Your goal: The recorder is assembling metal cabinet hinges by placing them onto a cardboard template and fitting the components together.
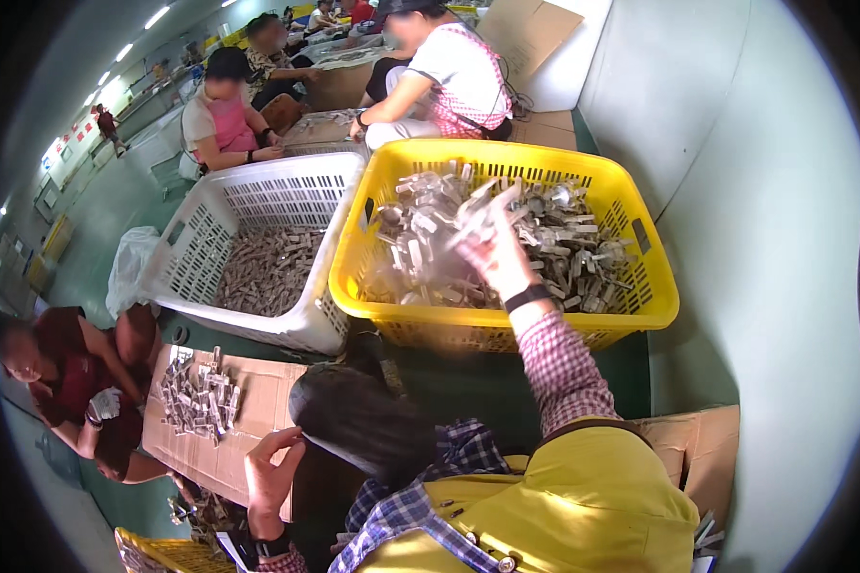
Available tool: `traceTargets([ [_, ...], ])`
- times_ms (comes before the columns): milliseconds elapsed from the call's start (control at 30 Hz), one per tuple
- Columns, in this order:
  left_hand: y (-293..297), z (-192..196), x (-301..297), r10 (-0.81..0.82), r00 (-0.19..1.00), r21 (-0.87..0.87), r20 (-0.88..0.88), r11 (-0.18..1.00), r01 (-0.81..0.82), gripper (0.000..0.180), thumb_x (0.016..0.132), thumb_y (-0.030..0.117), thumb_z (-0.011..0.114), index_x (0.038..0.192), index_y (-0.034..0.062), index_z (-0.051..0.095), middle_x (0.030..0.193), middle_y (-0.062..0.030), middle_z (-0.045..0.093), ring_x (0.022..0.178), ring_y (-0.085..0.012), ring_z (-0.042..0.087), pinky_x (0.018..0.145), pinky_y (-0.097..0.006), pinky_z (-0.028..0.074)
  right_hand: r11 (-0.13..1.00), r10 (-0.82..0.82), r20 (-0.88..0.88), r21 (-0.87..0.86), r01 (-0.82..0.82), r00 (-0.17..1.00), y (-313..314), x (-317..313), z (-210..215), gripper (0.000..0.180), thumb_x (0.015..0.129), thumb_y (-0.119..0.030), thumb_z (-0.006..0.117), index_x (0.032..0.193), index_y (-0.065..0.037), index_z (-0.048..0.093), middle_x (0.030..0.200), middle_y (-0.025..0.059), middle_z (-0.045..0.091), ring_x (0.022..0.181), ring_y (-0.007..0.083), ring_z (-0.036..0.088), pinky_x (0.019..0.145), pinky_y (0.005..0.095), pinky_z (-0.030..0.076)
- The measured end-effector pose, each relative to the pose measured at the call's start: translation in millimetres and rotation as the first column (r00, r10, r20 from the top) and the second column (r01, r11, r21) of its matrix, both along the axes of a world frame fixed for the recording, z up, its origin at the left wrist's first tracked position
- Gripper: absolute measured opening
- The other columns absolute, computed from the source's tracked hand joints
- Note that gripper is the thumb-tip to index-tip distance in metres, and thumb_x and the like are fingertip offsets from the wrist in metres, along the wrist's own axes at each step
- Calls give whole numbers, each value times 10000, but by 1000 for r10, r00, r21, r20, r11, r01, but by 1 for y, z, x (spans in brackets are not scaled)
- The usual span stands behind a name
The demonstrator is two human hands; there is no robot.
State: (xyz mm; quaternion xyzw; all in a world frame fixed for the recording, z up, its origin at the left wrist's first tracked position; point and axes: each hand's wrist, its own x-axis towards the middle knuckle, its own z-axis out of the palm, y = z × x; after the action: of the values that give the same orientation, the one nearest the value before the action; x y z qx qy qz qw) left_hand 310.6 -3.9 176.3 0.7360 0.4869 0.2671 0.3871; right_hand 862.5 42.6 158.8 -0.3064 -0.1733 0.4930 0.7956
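Note:
My right hand (495,256) reaches over the yellow basket (506,322), its fingers smeared by motion. Several long pale pieces (487,212) at its fingertips blur along with it and look held. Under and around them, the basket carries a heap of small clear-and-metallic parts (583,244) whose exact kind I cannot make out. Down at the lower left, my left hand (272,470) is raised beside my knee, thumb and fingers curved but apart, with nothing visible between them. It is nearest to a cardboard sheet (258,396) with a pile of similar parts (201,396).
Left of the yellow basket stands a white basket (301,329) half filled with small brownish-grey pieces (269,267). A person in dark red (76,358) crouches at the left, wearing a white glove. More people sit working beyond the baskets. A pale wall (764,220) closes the right side.

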Motion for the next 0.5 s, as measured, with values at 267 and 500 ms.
traceTargets([
  [267,19,10,-11,-56,997,104,-59,993,62,282,897,22,781,1178,29,784,1043,-112,801,988,-181,766,901,-325,585,960,-87,180,-247,131,980,53,-31,-19,471,985,-433,755,1291,-94,639,1083,51,729,941,176,740,805,338,618],
  [500,33,53,-63,168,981,136,-101,979,-153,186,977,212,745,1070,57,788,985,-151,785,926,-279,781,781,-374,587,706,708,344,-313,-636,617,155,-331,52,470,1020,-443,715,1285,-63,640,1121,58,718,1011,178,712,858,332,549],
])
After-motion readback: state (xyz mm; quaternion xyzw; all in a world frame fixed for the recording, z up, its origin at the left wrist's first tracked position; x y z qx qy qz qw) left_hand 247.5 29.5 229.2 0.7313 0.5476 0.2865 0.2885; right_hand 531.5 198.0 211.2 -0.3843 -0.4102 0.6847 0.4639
